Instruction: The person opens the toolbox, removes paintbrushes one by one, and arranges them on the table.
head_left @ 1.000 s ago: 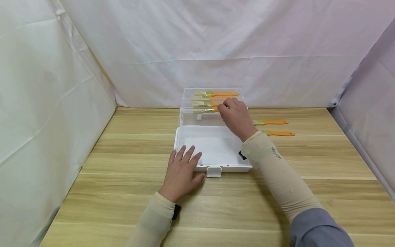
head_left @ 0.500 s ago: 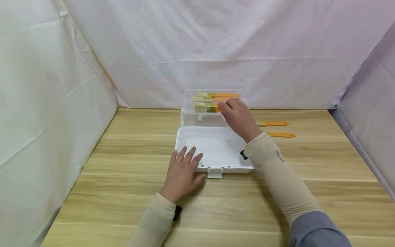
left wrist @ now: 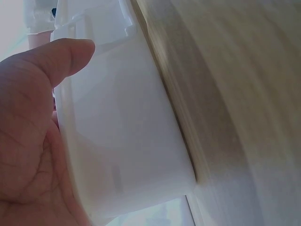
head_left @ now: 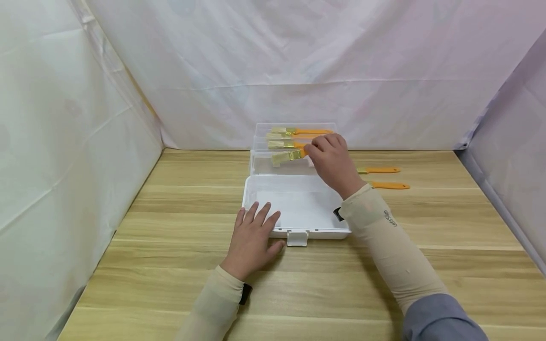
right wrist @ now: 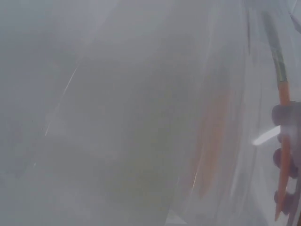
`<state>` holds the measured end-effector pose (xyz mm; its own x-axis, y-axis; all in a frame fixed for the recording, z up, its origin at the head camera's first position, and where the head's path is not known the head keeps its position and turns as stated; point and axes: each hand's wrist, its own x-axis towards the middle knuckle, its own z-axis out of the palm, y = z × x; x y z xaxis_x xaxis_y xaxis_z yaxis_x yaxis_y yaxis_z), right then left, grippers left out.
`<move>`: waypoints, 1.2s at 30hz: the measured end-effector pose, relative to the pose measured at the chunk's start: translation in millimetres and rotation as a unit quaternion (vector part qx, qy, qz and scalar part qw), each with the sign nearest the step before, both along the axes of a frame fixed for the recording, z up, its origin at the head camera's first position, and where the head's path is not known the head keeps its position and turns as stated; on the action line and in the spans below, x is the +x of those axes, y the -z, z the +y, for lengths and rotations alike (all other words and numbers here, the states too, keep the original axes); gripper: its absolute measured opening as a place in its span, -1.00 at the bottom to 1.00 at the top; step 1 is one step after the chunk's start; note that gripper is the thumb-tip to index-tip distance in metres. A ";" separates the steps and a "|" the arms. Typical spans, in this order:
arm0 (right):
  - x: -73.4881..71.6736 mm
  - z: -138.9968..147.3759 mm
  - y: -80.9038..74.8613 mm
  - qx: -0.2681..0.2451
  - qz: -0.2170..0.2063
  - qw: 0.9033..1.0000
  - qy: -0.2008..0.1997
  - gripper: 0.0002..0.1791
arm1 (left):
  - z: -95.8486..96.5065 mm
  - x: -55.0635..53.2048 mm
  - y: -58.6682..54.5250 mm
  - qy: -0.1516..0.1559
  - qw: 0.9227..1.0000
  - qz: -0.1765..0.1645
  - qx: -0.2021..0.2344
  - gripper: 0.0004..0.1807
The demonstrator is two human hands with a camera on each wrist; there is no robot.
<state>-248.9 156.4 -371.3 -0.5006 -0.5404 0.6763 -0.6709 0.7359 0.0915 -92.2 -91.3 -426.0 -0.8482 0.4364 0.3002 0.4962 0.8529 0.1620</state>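
Observation:
My right hand [head_left: 334, 163] pinches the orange handle of a paintbrush [head_left: 294, 155] above the clear upper part of an open white box. Its pale bristles point left and slightly down. In the right wrist view, fingertips [right wrist: 283, 157] lie along an orange handle [right wrist: 283, 181] at the right edge. Behind the held brush lie other paintbrushes, one [head_left: 313, 131] at the back and another [head_left: 281, 144] just in front. My left hand [head_left: 249, 244] rests over the front left corner of the white box [head_left: 298, 208], fingers spread; its thumb [left wrist: 75, 52] lies against the front wall.
Two more orange-handled paintbrushes, a farther one [head_left: 381, 170] and a nearer one [head_left: 390, 185], lie on the wooden table [head_left: 332, 284] right of the box. A latch [head_left: 297, 238] sticks out at the box's front. White cloth [head_left: 204, 113] hangs behind.
The held paintbrush has gone from nearly level over the tray to tilted, its bristles turned and dropped down left. The paintbrush behind it shows again. My left hand stays put on the box.

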 end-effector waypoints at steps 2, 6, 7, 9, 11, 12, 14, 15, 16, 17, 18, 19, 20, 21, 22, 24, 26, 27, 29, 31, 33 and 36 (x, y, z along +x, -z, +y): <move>1.7 1.1 -0.9 0.005 -0.002 1.000 0.013 -0.92 | -0.2 0.1 0.0 0.000 1.000 -0.001 0.000 -0.30; 6.2 3.1 -5.1 0.009 -0.013 0.999 0.028 -0.89 | -0.8 -0.2 0.0 -0.001 1.000 -0.006 -0.003 -0.29; 7.0 3.7 -6.1 0.008 -0.016 0.999 0.031 -0.89 | -1.0 -0.3 0.0 -0.001 1.000 -0.005 -0.003 -0.29; 9.2 4.7 -9.1 0.006 -0.020 0.999 0.037 -0.88 | -1.4 -0.5 0.2 -0.001 1.000 -0.004 -0.003 -0.29; 11.9 5.8 -12.7 0.005 -0.023 0.999 0.044 -0.88 | -1.8 -0.6 0.4 -0.001 1.000 -0.003 -0.001 -0.29; 13.1 6.4 -14.5 0.004 -0.024 0.999 0.047 -0.88 | -1.9 -0.8 0.6 -0.002 1.000 -0.003 -0.001 -0.29; 16.5 7.5 -19.0 0.003 -0.024 0.998 0.053 -0.88 | -2.2 -1.0 1.3 -0.002 1.000 -0.002 -0.002 -0.28; 18.3 8.0 -21.4 0.003 -0.023 0.998 0.054 -0.88 | -2.2 -1.1 1.8 -0.002 1.000 -0.002 -0.002 -0.28; 19.9 8.5 -23.5 0.002 -0.022 0.998 0.055 -0.87 | -2.3 -1.2 2.2 -0.003 1.000 -0.002 -0.003 -0.28; 21.3 8.9 -25.4 0.001 -0.021 0.998 0.057 -0.87 | -2.4 -1.3 2.5 -0.003 1.000 -0.002 -0.004 -0.28; 22.8 9.4 -27.4 0.000 -0.019 0.998 0.057 -0.87 | -2.3 -1.3 2.5 -0.004 1.000 -0.002 -0.005 -0.28; 24.6 9.8 -29.5 -0.001 -0.017 0.998 0.056 -0.87 | -2.3 -1.2 2.5 -0.004 1.000 -0.003 -0.005 -0.28; 26.3 10.5 -31.4 -0.001 -0.016 0.998 0.057 -0.87 | -2.2 -1.3 2.5 -0.004 1.000 -0.003 -0.005 -0.29; 28.1 11.2 -33.4 0.000 -0.016 0.998 0.058 -0.86 | -2.1 -1.4 2.5 -0.004 1.000 -0.003 -0.005 -0.29; 30.0 12.3 -35.2 -0.001 -0.017 0.998 0.059 -0.86 | -1.9 -1.4 2.4 -0.004 1.000 -0.004 -0.005 -0.29; 33.6 15.0 -38.6 -0.002 -0.024 0.998 0.060 -0.85 | -1.7 -1.6 2.0 -0.003 1.000 -0.004 -0.005 -0.29; 36.6 18.1 -40.9 -0.002 -0.032 0.997 0.064 -0.84 | -1.8 -2.1 2.0 -0.002 1.000 -0.004 -0.005 -0.29; 37.9 20.1 -41.6 -0.001 -0.035 0.997 0.066 -0.84 | -1.9 -2.3 1.8 -0.002 1.000 -0.004 -0.005 -0.29; 39.9 24.5 -41.9 0.002 -0.043 0.997 0.071 -0.83 | -2.2 -2.7 1.6 -0.002 1.000 -0.004 -0.005 -0.28; 42.4 29.6 -41.5 0.008 -0.049 0.996 0.078 -0.82 | -2.5 -3.1 1.7 -0.002 1.000 -0.005 -0.005 -0.28; 45.5 35.3 -40.4 0.014 -0.055 0.995 0.084 -0.81 | -2.6 -3.4 1.7 -0.002 1.000 -0.007 -0.005 -0.28; 50.7 45.2 -37.7 0.019 -0.056 0.994 0.094 -0.80 | -2.5 -3.2 1.4 -0.001 1.000 -0.010 -0.001 -0.29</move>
